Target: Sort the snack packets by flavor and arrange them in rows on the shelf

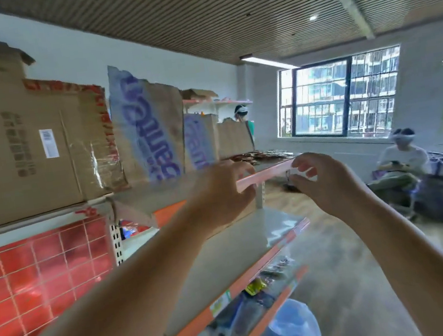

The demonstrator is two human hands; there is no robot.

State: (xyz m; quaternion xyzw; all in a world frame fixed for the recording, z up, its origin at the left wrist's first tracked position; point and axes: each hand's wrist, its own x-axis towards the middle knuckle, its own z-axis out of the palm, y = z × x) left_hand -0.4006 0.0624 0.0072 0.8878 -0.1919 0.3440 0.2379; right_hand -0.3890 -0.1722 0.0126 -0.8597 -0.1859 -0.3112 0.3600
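Note:
Brown snack packets (258, 155) lie flat in a layer on the far end of the top shelf (274, 164). More packets (277, 268), one of them yellow (255, 287), sit on the lower shelves. My left hand (224, 193) is raised to the top shelf's pink front edge (269, 174), with fingers over it and the thumb under it. My right hand (321, 179) is at the far end of that edge, thumb and forefinger curled around its corner. Neither hand holds a packet. Motion blur softens both hands.
Cardboard boxes (11, 140) and torn paper bags with blue print (147, 132) fill the top shelf's left part. A red tiled panel (39, 279) backs the shelving. A blue plastic bag (294, 328) stands on the floor. A person (401, 159) sits at right; another (241, 112) stands behind the shelves.

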